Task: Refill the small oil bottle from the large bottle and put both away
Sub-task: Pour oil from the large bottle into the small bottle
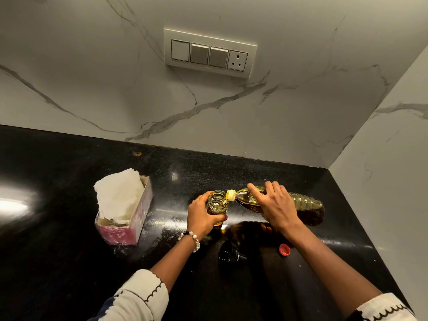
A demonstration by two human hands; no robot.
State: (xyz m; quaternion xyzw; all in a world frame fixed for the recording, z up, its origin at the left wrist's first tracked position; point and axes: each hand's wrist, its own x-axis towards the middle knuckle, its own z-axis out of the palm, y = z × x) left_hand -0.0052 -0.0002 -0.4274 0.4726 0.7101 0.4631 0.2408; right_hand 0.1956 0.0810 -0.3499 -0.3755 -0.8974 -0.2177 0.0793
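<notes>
No readable text, brand, number or sign anywhere in view. Faint pale marks on the pink side of the tissue box (120,235), too blurred to make out as letters. A tiny dark mark on the lower rim of the switch plate (207,68), too small to read.

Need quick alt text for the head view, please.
Right hand tips the large oil bottle nearly flat, pouring into the small glass jar gripped by the left hand on a black counter.
</notes>
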